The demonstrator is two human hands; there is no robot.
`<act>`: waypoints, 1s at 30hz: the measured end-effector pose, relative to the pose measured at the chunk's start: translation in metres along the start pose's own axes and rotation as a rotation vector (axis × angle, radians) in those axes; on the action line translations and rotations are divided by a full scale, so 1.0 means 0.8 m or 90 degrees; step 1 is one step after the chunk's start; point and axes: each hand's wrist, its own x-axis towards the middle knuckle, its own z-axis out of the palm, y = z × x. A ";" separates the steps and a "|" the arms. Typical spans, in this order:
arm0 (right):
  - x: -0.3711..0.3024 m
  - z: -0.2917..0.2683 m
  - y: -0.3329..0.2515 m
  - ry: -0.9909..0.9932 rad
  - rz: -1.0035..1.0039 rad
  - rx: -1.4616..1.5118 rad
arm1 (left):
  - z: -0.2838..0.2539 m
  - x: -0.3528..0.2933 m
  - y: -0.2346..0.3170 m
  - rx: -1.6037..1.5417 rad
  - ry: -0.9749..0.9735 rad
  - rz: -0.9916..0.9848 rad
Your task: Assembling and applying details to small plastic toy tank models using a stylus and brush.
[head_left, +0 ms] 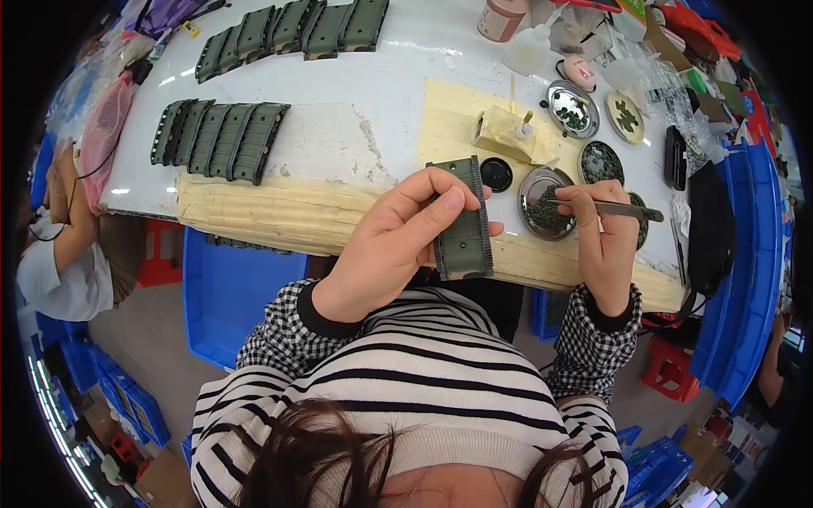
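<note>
My left hand [394, 233] is closed on a dark green, slightly curved plastic piece [464, 233] with ribbed edges, held upright over the table's front edge. My thumb lies across its face, and fingertips show past its right side. In my right hand [605, 241] is a pair of metal tweezers [622, 208], pinched between thumb and fingers. Their tips reach over a round metal dish [527, 182] filled with tiny dark green parts [546, 212]. Whether the tips grip a part is too small to tell. A black round lid [496, 174] lies between the green piece and the dish.
More dishes of small parts [602, 161] stand at the right, near a tape-wrapped block holding a small bottle [512, 135]. Rows of similar green pieces [222, 140] lie at the left and far left. A blue bin [229, 296] sits below the padded table edge [279, 207]. Another person sits at far left.
</note>
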 end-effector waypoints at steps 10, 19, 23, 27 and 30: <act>0.007 0.011 0.007 0.022 -0.014 0.017 | -0.001 -0.003 -0.002 0.000 0.012 -0.019; 0.011 0.016 0.005 -0.009 -0.045 -0.016 | -0.001 -0.003 -0.004 -0.007 0.009 -0.027; 0.010 0.018 0.010 -0.013 -0.062 -0.020 | -0.002 -0.002 -0.005 0.002 0.011 -0.029; 0.009 0.015 0.004 -0.013 -0.028 0.095 | -0.002 -0.003 -0.004 0.003 0.011 -0.030; 0.004 0.009 -0.023 -0.036 0.003 0.304 | -0.001 0.000 -0.006 0.009 0.000 -0.042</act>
